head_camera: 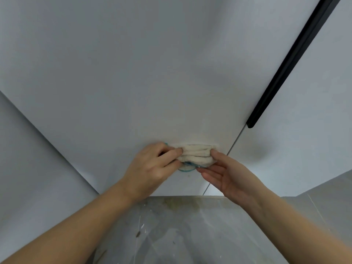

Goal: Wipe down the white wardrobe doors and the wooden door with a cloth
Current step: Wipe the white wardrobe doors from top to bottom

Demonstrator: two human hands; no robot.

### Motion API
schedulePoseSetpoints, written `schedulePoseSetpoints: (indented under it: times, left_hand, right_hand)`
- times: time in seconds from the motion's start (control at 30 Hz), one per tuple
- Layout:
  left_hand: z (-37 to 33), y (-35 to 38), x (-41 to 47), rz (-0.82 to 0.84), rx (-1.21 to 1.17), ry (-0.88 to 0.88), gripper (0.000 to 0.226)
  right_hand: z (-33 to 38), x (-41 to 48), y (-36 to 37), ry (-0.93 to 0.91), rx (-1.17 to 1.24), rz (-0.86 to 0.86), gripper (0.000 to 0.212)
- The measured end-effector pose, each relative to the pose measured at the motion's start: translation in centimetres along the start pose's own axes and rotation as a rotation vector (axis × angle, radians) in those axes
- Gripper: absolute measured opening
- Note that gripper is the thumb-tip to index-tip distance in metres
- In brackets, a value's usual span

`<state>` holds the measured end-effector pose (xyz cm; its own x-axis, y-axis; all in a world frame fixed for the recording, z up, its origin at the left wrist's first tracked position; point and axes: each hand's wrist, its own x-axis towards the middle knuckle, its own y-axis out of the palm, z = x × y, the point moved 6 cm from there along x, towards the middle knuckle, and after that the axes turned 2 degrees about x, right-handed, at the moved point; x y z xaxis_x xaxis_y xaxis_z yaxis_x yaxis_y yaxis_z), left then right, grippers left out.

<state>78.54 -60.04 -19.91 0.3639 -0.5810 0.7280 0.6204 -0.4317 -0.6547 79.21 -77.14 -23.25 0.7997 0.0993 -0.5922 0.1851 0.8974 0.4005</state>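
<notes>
A bunched cream cloth (197,155) with a blue edge is held against the lower part of a white wardrobe door (133,82). My left hand (154,166) grips the cloth's left end with curled fingers. My right hand (226,174) pinches its right end, thumb on top and fingers straight underneath. A second white door (304,121) lies to the right, past a thin vertical gap. The wooden door is out of view.
A long black handle strip (289,61) runs along the edge between the two doors. A white side panel (28,159) meets the wardrobe on the left. Below is a grey floor (190,231) with paint specks and stains.
</notes>
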Motion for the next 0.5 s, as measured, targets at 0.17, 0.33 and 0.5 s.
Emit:
schedulePoseSetpoints:
  times: [0.17,0.33,0.5]
  left_hand:
    - [-1.2,3.2,-2.9,0.043,-0.039,0.049,0.015]
    - [-2.7,7.3,-7.4,0.184,-0.051,0.078,0.012]
    - [-3.6,10.0,-10.0,0.291,-0.069,0.099,0.015]
  right_hand:
    - [-3.2,2.9,-2.3,0.003,0.047,-0.062,0.020]
    - [-7.5,6.5,-4.6,0.042,0.067,-0.130,0.021]
    - [-10.8,9.2,-6.2,0.074,0.087,-0.170,0.022]
